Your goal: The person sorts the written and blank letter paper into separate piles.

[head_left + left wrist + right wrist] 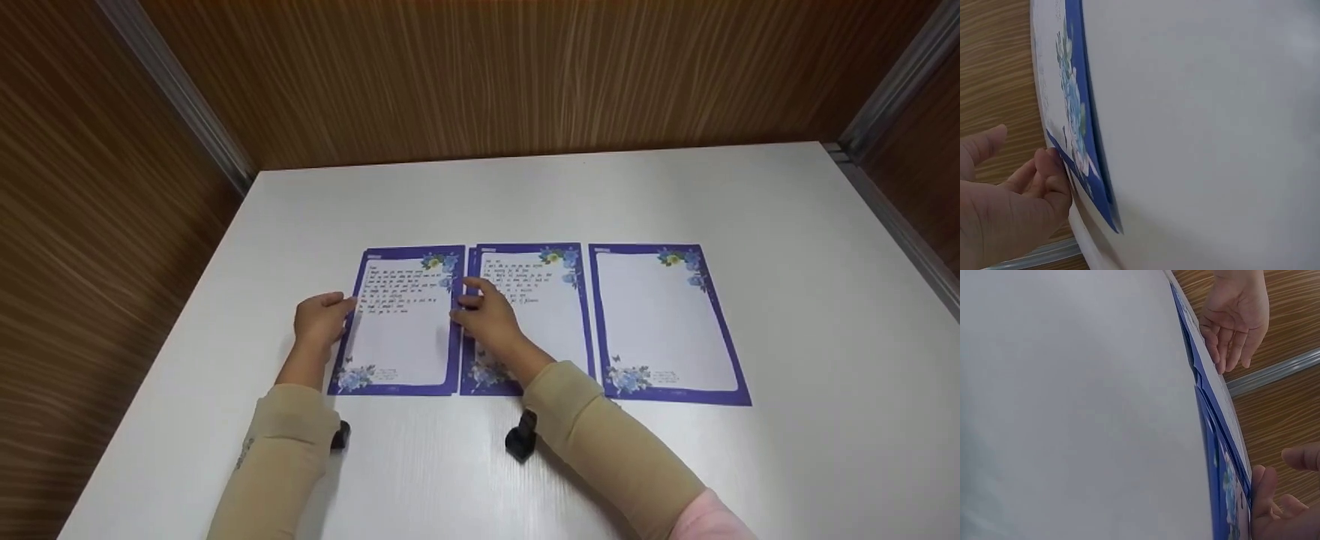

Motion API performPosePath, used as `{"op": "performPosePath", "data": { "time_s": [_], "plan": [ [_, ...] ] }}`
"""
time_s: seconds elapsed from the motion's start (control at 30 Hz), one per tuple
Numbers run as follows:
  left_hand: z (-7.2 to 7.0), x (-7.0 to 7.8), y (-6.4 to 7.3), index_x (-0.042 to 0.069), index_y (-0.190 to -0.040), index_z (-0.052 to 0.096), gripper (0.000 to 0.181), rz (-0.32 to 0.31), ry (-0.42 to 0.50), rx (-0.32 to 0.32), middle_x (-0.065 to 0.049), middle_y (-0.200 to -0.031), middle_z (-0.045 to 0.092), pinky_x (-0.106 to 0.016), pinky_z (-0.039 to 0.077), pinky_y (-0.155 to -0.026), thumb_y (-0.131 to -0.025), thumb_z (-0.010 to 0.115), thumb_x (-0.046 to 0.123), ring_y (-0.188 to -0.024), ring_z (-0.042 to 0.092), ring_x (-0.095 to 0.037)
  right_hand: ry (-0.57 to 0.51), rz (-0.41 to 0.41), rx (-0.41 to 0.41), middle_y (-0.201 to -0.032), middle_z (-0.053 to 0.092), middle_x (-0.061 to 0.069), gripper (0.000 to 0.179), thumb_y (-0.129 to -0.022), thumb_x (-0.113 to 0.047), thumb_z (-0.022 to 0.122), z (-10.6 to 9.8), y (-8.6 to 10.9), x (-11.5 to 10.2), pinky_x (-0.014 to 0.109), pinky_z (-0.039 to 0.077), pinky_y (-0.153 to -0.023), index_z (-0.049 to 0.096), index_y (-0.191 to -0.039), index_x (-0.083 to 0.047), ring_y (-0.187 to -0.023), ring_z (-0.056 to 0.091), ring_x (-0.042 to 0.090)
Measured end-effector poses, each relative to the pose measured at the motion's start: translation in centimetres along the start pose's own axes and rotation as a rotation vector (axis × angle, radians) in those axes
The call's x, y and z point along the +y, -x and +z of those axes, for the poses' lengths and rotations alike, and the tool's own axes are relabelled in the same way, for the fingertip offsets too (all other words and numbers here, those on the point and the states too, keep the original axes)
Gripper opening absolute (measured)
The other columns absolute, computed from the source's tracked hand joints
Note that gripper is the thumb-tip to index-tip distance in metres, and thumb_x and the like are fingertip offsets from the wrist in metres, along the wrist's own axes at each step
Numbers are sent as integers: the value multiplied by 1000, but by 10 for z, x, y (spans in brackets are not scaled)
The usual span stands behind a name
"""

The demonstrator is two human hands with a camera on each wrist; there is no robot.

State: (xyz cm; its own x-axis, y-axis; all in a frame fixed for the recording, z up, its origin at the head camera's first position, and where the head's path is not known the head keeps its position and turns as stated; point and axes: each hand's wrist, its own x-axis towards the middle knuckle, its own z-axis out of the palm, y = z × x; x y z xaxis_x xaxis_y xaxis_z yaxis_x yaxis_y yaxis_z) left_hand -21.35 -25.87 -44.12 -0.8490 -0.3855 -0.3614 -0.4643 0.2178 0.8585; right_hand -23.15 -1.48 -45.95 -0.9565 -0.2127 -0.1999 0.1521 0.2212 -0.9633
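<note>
A purple-bordered letter sheet [401,345] with lines of handwriting and blue flowers lies leftmost of three on the white table. Its edges show doubled, with another sheet slightly offset beneath. My left hand [321,319] touches its left edge with the fingertips; in the left wrist view the thumb stands apart from the bent fingers [1053,174]. My right hand [489,315] rests its fingertips at the right edge, over the middle written sheet [551,345], and covers part of that one. In the right wrist view, the right thumb [1300,457] is also held apart from the fingers.
A third sheet [664,322] with the same border, its writing area blank, lies to the right. Black wrist mounts [520,442] show under the sleeves. Wood-grain panels [525,82] stand behind the white table [787,247] and at both sides.
</note>
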Motion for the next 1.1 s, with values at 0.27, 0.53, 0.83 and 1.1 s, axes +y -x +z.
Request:
{"op": "performPosePath", "data": {
  "time_s": [0.27, 0.53, 0.83, 1.1],
  "plan": [
    [-5, 2, 2, 4, -145, 38, 53, -35, 113, -47, -17, -145, 41, -38, 36, -106, -97, 53, 21, -133, 38, -30, -39, 19, 27, -129, 56, 13, 61, -87, -5, 65, 0, -3, 0, 31, 54, -82, 40, -142, -10, -111, 59, 26],
    [0, -1, 0, 3, -139, 46, 50, 36, 210, -32, -15, -125, 55, -29, 48, -88, -91, 62, 7, -106, 57, -23, -127, -19, 62, -121, 60, 14, 55, -84, 0, 65, 0, -4, 0, 32, 52, -85, 47, -136, -6, -107, 60, 26],
    [9, -1, 0, 3, -135, 50, 50, 63, 259, -127, -11, -112, 61, -26, 55, -70, -87, 66, 1, -85, 65, -16, -142, 11, 129, -106, 59, 10, 50, -81, 1, 71, -5, -5, 2, 30, 54, -75, 53, -127, -7, -92, 61, 23],
    [19, 3, 4, 1, -130, 55, 42, 80, 248, -118, -7, -106, 64, -23, 55, -66, -90, 66, 5, -77, 65, -11, -152, -31, 164, -97, 63, 13, 46, -84, 2, 68, -19, -4, 3, 28, 53, -70, 51, -127, -2, -83, 62, 20]
  ]
}}
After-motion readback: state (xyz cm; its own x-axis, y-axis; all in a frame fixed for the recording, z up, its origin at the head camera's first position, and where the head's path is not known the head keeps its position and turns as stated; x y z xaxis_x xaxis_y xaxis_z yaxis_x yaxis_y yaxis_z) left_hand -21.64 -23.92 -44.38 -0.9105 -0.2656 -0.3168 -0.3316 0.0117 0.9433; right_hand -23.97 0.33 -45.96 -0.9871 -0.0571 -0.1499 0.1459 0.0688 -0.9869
